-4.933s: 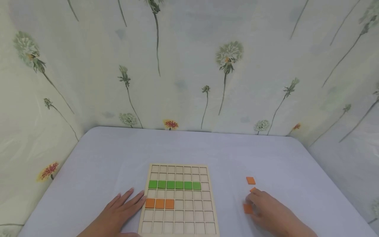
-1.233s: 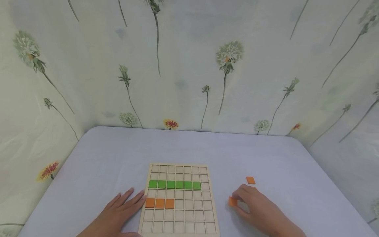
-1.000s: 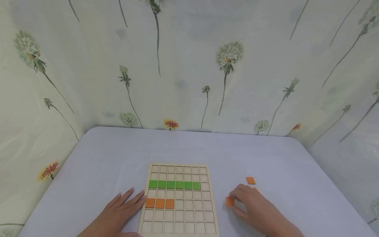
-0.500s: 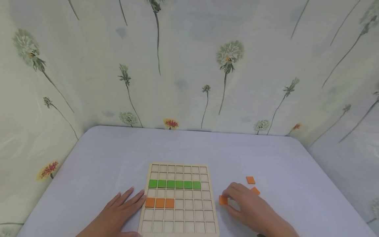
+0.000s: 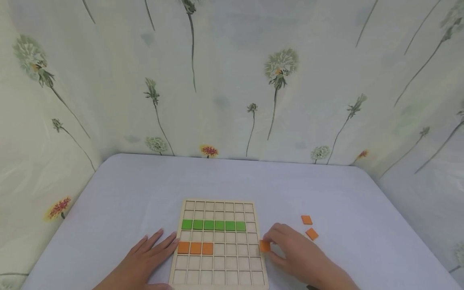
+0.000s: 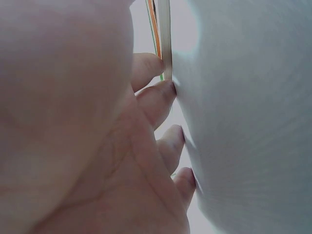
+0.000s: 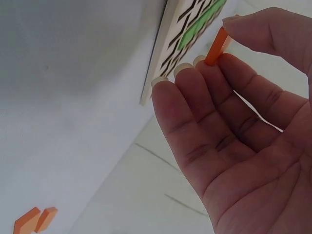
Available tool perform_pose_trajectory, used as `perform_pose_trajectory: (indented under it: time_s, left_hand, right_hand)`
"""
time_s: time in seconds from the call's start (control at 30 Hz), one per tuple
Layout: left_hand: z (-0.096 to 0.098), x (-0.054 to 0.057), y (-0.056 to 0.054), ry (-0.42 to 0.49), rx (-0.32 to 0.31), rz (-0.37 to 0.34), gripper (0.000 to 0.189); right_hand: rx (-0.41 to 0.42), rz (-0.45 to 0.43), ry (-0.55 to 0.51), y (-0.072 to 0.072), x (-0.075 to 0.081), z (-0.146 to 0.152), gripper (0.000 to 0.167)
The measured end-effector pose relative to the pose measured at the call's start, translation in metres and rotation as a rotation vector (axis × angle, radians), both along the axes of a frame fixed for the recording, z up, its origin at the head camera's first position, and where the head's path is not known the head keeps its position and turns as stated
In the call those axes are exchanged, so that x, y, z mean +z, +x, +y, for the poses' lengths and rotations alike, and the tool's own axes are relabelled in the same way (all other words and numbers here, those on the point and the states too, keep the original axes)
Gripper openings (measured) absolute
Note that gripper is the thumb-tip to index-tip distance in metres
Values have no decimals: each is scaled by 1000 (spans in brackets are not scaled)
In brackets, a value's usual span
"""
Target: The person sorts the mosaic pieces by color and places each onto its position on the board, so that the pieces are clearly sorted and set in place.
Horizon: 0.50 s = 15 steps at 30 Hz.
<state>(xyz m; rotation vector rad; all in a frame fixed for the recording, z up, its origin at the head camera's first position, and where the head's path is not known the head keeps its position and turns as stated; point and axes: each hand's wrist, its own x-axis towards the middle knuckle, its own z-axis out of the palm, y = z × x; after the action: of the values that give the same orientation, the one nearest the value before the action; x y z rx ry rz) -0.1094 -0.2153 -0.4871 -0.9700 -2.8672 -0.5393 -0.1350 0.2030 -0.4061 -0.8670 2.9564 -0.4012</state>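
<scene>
A wooden grid board (image 5: 231, 262) lies on the table, with a row of several green square tiles (image 5: 208, 225) and, lower down, three orange tiles (image 5: 195, 248) at the left end of a row. Flat beside the board, my left hand (image 5: 143, 259) has its fingers spread, and its fingertips touch the left edge. My right hand (image 5: 299, 257) pinches an orange square tile (image 5: 265, 246) between thumb and fingers at the board's right edge. The right wrist view shows this tile (image 7: 217, 48) edge-on, held by the thumb and fingertips, with the other fingers extended.
Two loose orange tiles, one farther back (image 5: 306, 220) and one nearer (image 5: 311, 234), lie right of the board beyond my right hand. The white-covered table (image 5: 232, 179) ends at a flower-printed cloth backdrop (image 5: 224, 80).
My right hand has taken the nearest of the loose orange tiles and carried it left to the board's right edge, uncovering another loose tile. The left hand stays in place.
</scene>
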Motion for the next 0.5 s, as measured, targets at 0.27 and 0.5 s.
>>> perform_pose_trajectory:
  time_s: [0.27,0.5]
  left_hand:
    - [0,-1,1,26,6,-49,96]
    - [-2,-4,1,3,-6,50,95]
  right_hand:
    - [54,20,-47,0,-3,-9,18]
    - [78,6,-12,-1,-1,-16,18]
